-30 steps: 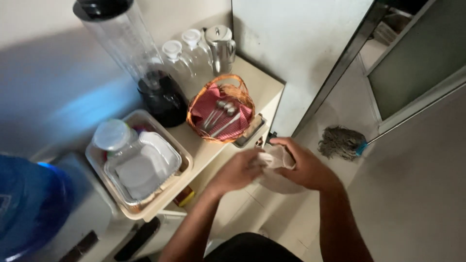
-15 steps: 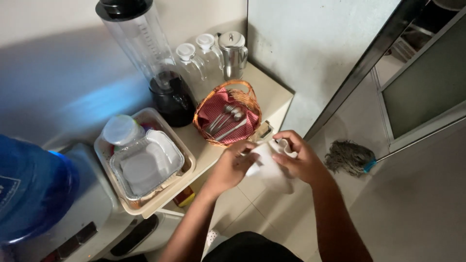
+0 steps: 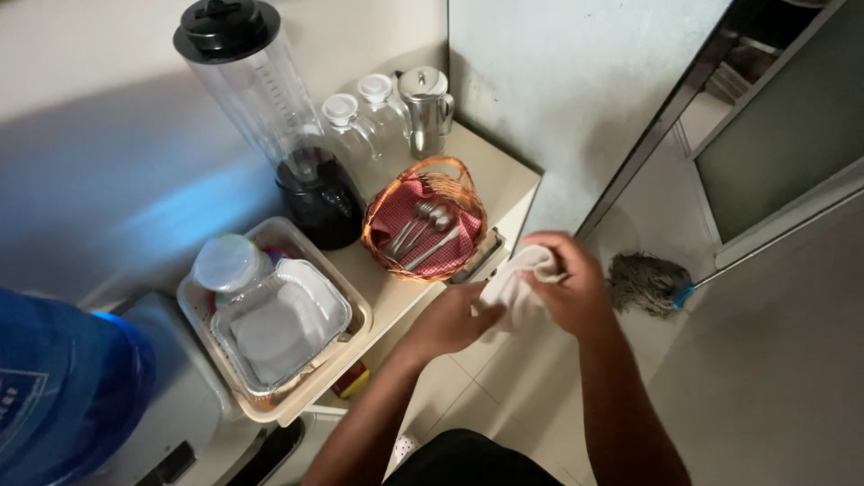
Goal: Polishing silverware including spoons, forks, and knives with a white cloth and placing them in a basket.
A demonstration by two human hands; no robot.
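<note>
Both of my hands hold a white cloth (image 3: 515, 286) in front of the counter's edge. My left hand (image 3: 452, 319) grips its lower left part, and my right hand (image 3: 569, 286) is closed over its upper right part. The cloth hangs bunched between them, just right of a wicker basket (image 3: 382, 232) lined with red checked fabric that holds several metal spoons (image 3: 421, 236).
On the cream counter (image 3: 504, 184) stand a blender (image 3: 270, 117), two glass jars with white lids (image 3: 360, 121) and a steel jug (image 3: 426, 108). A beige tray (image 3: 355, 315) holds clear plastic containers. A blue water bottle (image 3: 63, 387) is at left. A mop head (image 3: 643, 281) lies on the floor.
My hands have risen slightly with the cloth and shifted toward the counter corner. The cloth is now bunched more tightly between them.
</note>
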